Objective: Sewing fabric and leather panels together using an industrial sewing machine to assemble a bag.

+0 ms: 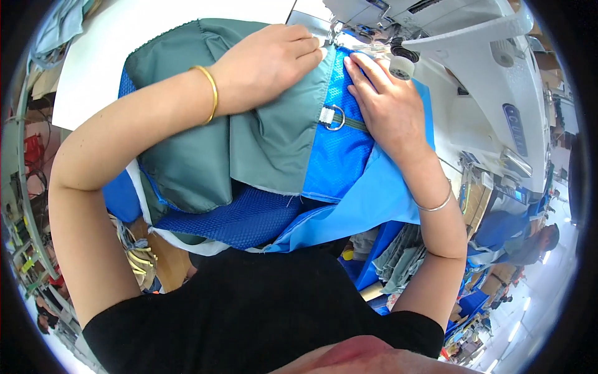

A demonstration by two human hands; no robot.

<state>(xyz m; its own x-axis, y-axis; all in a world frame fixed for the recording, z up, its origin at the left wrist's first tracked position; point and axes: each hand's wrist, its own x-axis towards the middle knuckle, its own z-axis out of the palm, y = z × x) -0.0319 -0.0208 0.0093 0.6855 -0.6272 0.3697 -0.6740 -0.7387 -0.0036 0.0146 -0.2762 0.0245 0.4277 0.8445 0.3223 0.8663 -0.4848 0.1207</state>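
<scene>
What matters most here is how the straight edge point(314, 143) of my green panel point(274, 146) lines up with the presser foot point(332, 36): its upper end lies right at the foot, and the edge's long axis runs back from there toward my body, slanting a little to the left. The green panel spreads to the left of the foot and on my side of it; the bright blue textured strip point(339, 153) lies against that edge, below the foot and slightly right, and its long axis follows the same line, narrow end pointing up at the foot. My left hand point(268, 65) rests on the green panel just left of the foot, fingers curled with their tips close together; the thumb is hidden, so I cannot tell whether I am pinching the cloth. My right hand point(395, 106) lies below the foot and to its right, fingers slightly spread and flat on the blue strip. Both are near the foot, my left fingertips seemingly nearer. A metal D-ring point(343, 118) sits on the strip, below the foot.
</scene>
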